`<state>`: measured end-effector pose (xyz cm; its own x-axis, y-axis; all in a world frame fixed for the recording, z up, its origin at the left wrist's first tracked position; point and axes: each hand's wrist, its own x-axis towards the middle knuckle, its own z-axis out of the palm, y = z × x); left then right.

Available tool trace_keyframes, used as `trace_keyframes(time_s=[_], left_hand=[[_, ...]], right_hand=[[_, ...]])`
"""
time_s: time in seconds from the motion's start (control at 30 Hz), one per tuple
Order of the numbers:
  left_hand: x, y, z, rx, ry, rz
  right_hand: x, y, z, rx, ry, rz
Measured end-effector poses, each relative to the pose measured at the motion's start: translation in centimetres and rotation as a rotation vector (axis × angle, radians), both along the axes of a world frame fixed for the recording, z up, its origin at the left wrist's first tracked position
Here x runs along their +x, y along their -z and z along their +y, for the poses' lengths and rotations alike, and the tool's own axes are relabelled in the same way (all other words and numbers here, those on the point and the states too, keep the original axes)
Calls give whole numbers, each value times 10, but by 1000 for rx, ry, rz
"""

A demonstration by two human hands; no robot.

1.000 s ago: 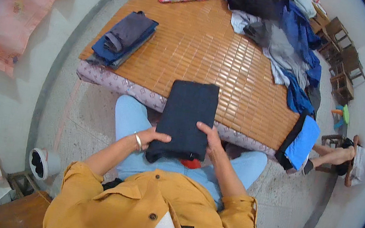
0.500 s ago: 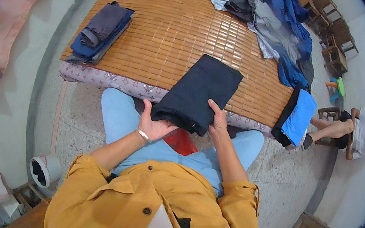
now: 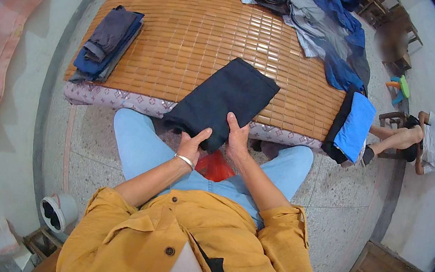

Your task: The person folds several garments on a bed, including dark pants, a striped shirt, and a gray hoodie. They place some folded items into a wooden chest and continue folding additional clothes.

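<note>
A folded black garment (image 3: 225,101), its exact kind not clear, lies across the near edge of a bamboo-slat mat (image 3: 187,37). Its near end hangs past the edge over my lap. My left hand (image 3: 192,145), with a bangle at the wrist, grips the near left corner, thumb on top and fingers under the cloth. My right hand (image 3: 237,139) pinches the near right side, its thumb flat on the upper face and its fingers mostly hidden beneath.
Folded dark clothes (image 3: 109,43) are stacked at the mat's left. A blue and black folded pile (image 3: 353,124) sits at the right corner. Loose clothes (image 3: 322,25) heap at the far right. A person's legs (image 3: 395,137) show at right; a white bucket (image 3: 59,212) stands lower left.
My left hand has turned and moved right, its thumb now over the cloth. My right hand has shifted left, and the garment has tilted further. The whole view has shifted slightly.
</note>
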<state>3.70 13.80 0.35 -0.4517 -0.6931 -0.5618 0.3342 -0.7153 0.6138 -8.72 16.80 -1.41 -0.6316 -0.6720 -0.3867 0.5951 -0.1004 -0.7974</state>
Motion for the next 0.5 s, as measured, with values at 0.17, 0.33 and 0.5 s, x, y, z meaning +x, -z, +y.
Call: trace_keyframes(time_s=[0.17, 0.33, 0.5], left_hand=[[3, -1, -9, -55, -93, -174], [32, -4, -26, 6, 39, -153], [63, 7, -39, -21, 135, -168]], right_hand=[[-14, -12, 1, -100, 26, -139], [-53, -4, 3, -176, 102, -150], [-61, -4, 6, -195, 57, -256]])
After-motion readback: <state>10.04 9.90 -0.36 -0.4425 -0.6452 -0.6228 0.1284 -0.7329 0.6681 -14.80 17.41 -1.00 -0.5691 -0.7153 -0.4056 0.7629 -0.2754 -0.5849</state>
